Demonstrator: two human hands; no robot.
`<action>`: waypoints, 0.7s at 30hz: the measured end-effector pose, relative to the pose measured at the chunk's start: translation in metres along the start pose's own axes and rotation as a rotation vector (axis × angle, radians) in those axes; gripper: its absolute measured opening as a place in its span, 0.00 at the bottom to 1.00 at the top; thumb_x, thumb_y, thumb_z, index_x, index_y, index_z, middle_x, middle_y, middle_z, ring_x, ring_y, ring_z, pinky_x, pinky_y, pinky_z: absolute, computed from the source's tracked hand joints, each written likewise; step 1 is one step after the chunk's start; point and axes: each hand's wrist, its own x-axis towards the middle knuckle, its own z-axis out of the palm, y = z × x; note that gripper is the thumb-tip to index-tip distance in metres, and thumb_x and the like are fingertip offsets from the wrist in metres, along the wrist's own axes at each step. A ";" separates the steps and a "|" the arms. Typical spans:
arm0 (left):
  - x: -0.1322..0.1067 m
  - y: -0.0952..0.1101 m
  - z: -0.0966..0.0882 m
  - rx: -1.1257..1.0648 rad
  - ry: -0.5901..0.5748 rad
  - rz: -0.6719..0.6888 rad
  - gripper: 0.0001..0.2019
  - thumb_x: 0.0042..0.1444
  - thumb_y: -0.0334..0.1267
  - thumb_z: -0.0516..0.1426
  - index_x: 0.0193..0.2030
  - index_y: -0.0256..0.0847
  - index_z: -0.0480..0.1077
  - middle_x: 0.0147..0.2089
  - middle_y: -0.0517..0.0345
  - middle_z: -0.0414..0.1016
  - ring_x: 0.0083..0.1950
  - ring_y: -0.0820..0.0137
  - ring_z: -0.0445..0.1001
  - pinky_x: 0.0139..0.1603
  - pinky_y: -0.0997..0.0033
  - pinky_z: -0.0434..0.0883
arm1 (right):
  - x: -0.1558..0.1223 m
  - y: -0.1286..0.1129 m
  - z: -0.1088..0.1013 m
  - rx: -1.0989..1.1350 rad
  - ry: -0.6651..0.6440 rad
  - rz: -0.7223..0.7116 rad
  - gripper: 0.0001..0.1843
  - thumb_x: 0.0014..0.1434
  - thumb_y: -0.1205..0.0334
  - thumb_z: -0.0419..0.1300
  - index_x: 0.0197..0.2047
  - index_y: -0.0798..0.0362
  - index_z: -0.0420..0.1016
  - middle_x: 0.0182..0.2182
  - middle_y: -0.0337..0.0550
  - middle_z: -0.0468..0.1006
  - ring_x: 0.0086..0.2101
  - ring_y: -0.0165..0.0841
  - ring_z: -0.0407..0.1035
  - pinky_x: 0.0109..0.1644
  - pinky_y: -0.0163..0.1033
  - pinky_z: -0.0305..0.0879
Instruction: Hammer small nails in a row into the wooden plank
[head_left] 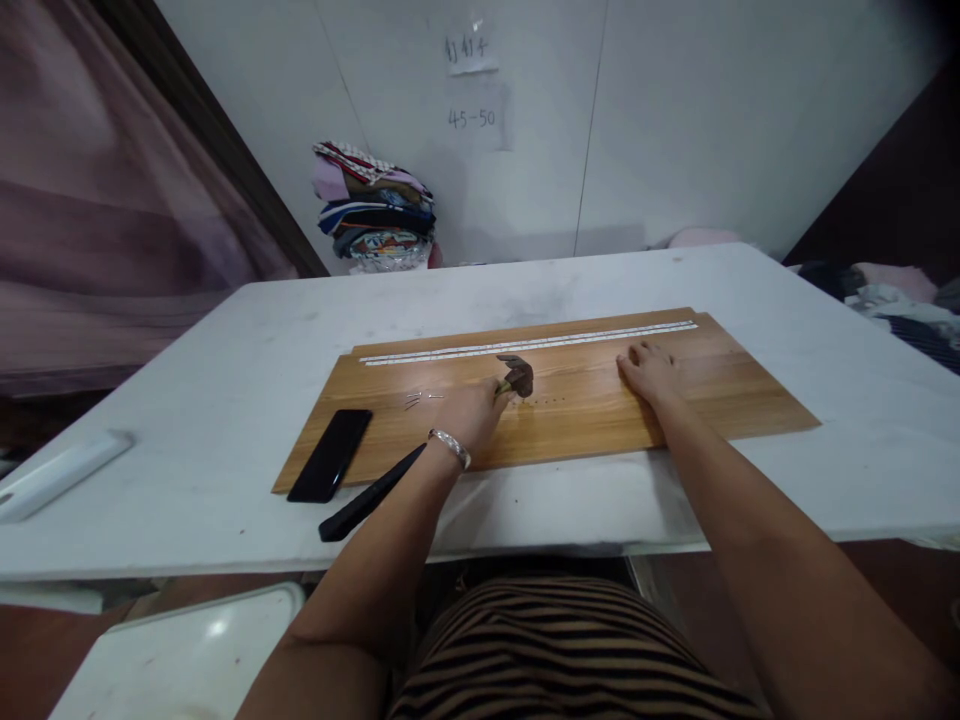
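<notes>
My left hand (470, 412), with a silver bracelet at the wrist, is closed around a claw hammer (517, 376) close to its head. The hammer's black grip (371, 497) sticks out behind the hand toward the lower left. Beneath the hammer head lies a wood-grain board (592, 425), where a short row of small dark dots, perhaps nail heads, runs to the right. Several loose nails (412, 401) lie on the board left of that hand. My right hand (651, 370) rests on the board's right part, fingers apart and holding nothing.
Two pale strips (529, 343) run along the board's far side. A black phone (330, 456) overlaps its near left corner. The board lies on a white table (225, 420), with a white object (67, 472) at left. Folded clothes (379, 205) are piled by the back wall.
</notes>
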 end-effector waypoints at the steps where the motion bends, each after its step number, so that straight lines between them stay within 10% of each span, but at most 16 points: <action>1: 0.000 0.000 0.000 0.004 0.002 -0.003 0.19 0.70 0.49 0.47 0.49 0.40 0.74 0.45 0.46 0.82 0.47 0.60 0.79 0.42 0.68 0.67 | 0.000 0.000 0.000 -0.003 0.002 -0.001 0.23 0.66 0.49 0.47 0.47 0.52 0.77 0.57 0.55 0.74 0.57 0.47 0.63 0.61 0.54 0.54; 21: -0.003 0.003 -0.003 0.025 -0.005 -0.008 0.19 0.70 0.49 0.48 0.50 0.40 0.74 0.46 0.46 0.82 0.47 0.61 0.80 0.42 0.69 0.68 | -0.001 -0.003 -0.003 -0.028 -0.010 0.002 0.21 0.66 0.50 0.47 0.45 0.53 0.77 0.54 0.55 0.75 0.56 0.47 0.63 0.60 0.55 0.56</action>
